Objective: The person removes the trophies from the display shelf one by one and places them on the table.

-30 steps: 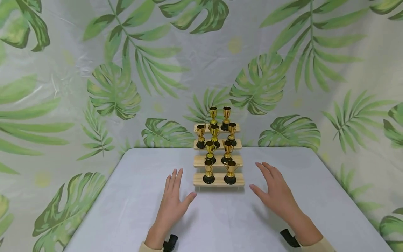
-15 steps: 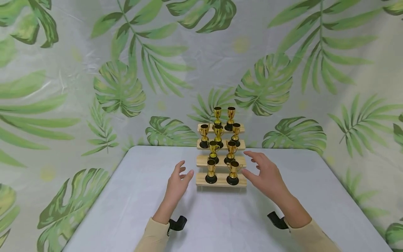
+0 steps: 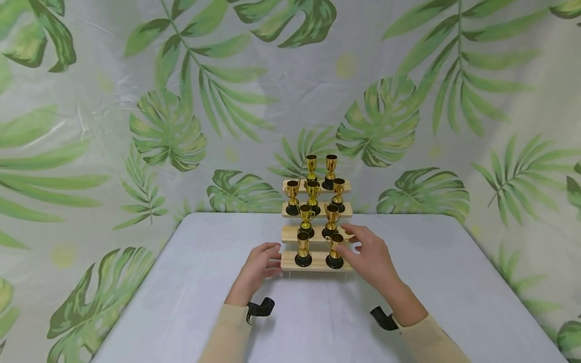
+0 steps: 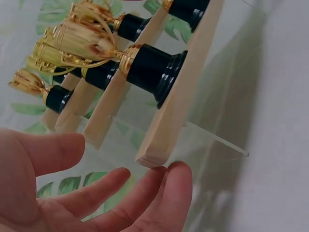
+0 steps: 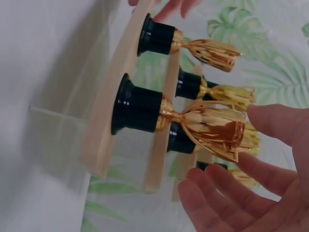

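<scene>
A stepped wooden display stand (image 3: 319, 261) holds several small gold trophy cups on black bases, all upright. My left hand (image 3: 257, 267) is at the left end of its lowest shelf. In the left wrist view, fingertips (image 4: 178, 176) meet the corner of that wooden shelf (image 4: 161, 137), with the thumb held apart. My right hand (image 3: 373, 258) reaches the front right trophy (image 3: 335, 260). In the right wrist view, its thumb and index fingertip lie right at the rim and handle of that trophy (image 5: 145, 108), fingers loosely bent and spread apart.
The stand is on a white-covered table (image 3: 218, 242) near its back edge, before a leaf-print curtain (image 3: 272, 91). Another trophy (image 3: 303, 258) is close beside on the lowest shelf. Thin clear supports (image 4: 217, 137) show under the shelf.
Both hands have moved inward to the stand. The left came to the lowest shelf's end, its fingers bending; the right came up to the front right trophy. The trophies keep their places.
</scene>
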Demonstrator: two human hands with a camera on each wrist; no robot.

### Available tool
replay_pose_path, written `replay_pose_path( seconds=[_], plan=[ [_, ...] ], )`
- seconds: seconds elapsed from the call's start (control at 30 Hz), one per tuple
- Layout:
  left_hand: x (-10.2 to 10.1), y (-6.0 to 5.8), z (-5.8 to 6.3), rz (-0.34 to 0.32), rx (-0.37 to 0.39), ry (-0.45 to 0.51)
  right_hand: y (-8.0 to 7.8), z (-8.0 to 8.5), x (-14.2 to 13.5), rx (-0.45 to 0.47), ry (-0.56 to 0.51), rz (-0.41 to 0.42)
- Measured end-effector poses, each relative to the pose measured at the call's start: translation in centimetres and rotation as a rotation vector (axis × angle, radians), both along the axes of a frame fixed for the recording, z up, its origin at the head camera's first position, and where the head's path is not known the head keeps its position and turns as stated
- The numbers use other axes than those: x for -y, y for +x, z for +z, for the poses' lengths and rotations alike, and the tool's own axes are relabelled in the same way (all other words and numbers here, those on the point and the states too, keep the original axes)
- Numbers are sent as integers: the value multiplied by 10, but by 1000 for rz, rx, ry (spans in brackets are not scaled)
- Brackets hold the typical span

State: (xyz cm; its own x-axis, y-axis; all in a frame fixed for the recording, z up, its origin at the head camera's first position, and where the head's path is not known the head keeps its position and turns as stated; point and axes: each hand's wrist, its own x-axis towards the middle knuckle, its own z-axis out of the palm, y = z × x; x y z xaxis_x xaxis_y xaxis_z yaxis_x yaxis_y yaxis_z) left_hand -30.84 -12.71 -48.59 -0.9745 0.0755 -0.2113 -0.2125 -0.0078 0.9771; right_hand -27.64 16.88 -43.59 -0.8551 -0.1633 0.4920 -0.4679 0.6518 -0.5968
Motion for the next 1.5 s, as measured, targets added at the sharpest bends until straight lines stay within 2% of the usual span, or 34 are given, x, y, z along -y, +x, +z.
replay_pose_path(
  seconds=[0.1, 0.27, 0.47, 0.67, 0.97, 1.3, 1.5],
  plan=[
    [0, -4, -1, -23, 12, -2, -1, -3, 2, 28, -30, -12],
    [-3, -9, -6, -12, 28, -28, -4, -11, 8, 92, -65, -14],
    [-7, -10, -9, -16, -4, -52, -6, -16, 11, 74, -74, -57],
    [-8, -12, -10, 2, -6, -44, -8, -17, 10, 66, -89, -52],
    [-8, -14, -11, -5, 3, -54, -9, -6, -2, 63, -102, -76],
    [-6, -14, -10, 0, 14, -52, -9, 9, -21, 45, -91, -159],
    [-7, -15, -11, -1, 17, -54, -9, 16, -32, 25, -88, -174]
  ],
)
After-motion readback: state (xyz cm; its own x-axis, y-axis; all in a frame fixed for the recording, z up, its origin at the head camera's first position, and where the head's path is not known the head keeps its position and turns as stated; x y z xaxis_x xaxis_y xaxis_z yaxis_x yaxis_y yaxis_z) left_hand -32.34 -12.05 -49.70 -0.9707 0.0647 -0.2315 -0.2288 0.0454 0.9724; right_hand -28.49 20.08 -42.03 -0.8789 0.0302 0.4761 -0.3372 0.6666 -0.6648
